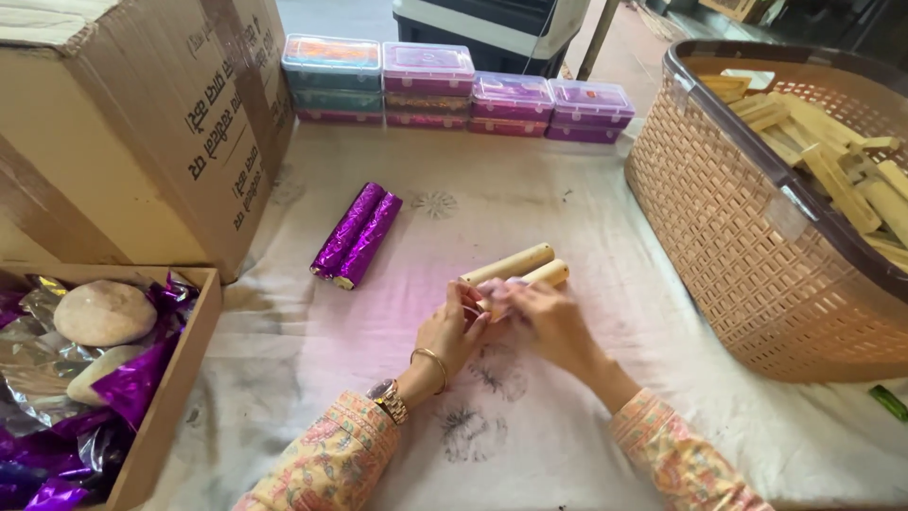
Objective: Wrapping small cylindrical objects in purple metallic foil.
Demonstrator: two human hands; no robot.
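Two pale wooden sticks [511, 266] lie side by side on the white cloth near the middle. My left hand [452, 331] and my right hand [544, 317] meet at their near ends, fingers closed around the nearer stick's end; the fingertips are blurred. A little to the left lie two rolls wrapped in shiny purple foil [357, 236], touching each other. My left wrist wears a watch and a thin bangle.
A beige woven plastic basket [747, 246] full of wooden sticks stands at right. A big cardboard box [142, 123] stands at left, and below it a wooden tray [175, 378] holds purple foil and round stones. Coloured plastic boxes [454, 85] are stacked along the back.
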